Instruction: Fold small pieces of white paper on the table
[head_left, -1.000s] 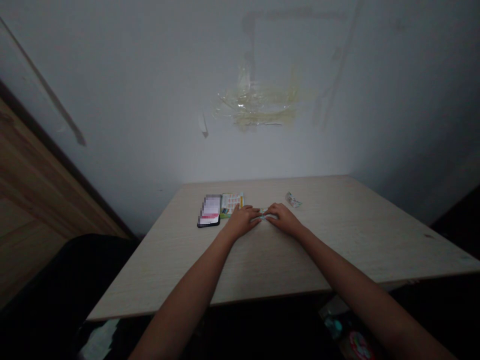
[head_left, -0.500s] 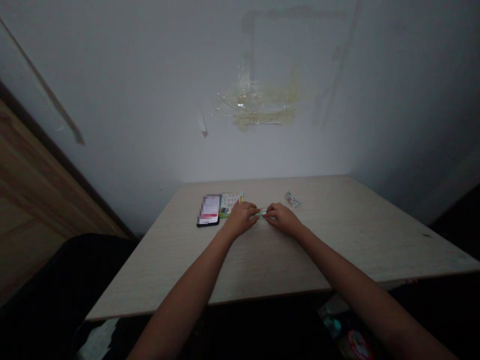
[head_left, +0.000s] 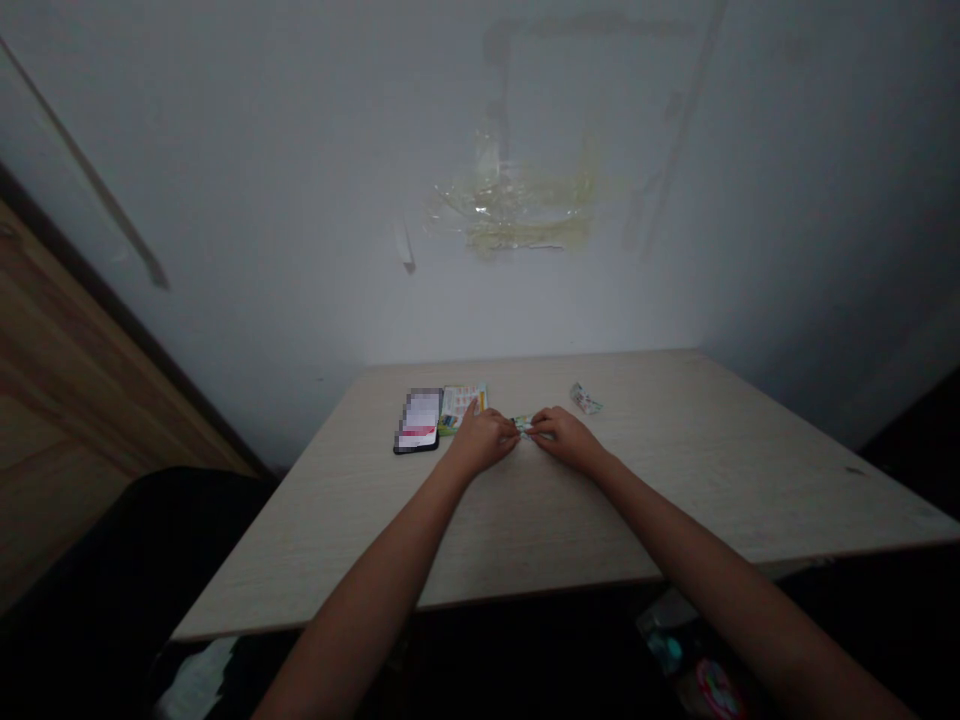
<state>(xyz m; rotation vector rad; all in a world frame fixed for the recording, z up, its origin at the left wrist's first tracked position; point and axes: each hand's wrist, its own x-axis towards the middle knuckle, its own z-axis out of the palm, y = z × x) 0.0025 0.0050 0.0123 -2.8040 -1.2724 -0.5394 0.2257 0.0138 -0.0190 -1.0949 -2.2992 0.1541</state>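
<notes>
Between my two hands lies a small piece of printed paper (head_left: pixel 523 424), pale with green markings, low over the table. My left hand (head_left: pixel 486 438) pinches its left end, and my right hand (head_left: pixel 559 432) pinches the right end. Fingers cover much of the paper, so its full shape is hidden. Just behind my left hand is a printed booklet (head_left: pixel 459 403) with a green edge, partly covered by that hand. A second patterned paper piece (head_left: pixel 585 399), slightly curled, rests beyond my right hand.
A phone (head_left: pixel 418 425) with a lit screen lies at the booklet's left on the pale wooden table (head_left: pixel 675 480). Behind the table rises a wall (head_left: pixel 315 200) with peeling clear tape (head_left: pixel 517 215). Dark cloth (head_left: pixel 135 560) is at the lower left.
My left fingers have shifted and closed in a little at the paper's near side, and more of the paper's green print shows. My right hand has barely moved.
</notes>
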